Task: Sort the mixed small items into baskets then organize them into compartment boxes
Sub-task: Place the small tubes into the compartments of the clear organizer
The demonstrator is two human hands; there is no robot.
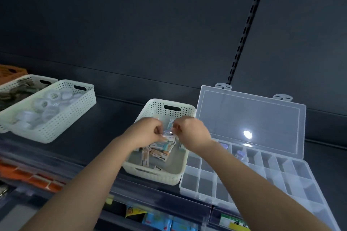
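Note:
A white perforated basket (170,179) stands on the dark shelf and holds several small printed packets (159,153). Both hands hover over it. My left hand (148,132) and my right hand (189,129) are closed, pinching a small bunch of packets (168,133) between them above the pile. Right of the basket lies a clear compartment box (244,180) with its lid (249,118) propped open against the back wall. Its far compartments hold a few small bluish items (239,154); my right forearm hides part of the box.
At the left, a white basket (62,118) holds white round caps, and beside it another basket (11,85) holds dark items. An orange crate (11,73) sits at the far left. Below the shelf edge are packaged goods and price tags (232,221).

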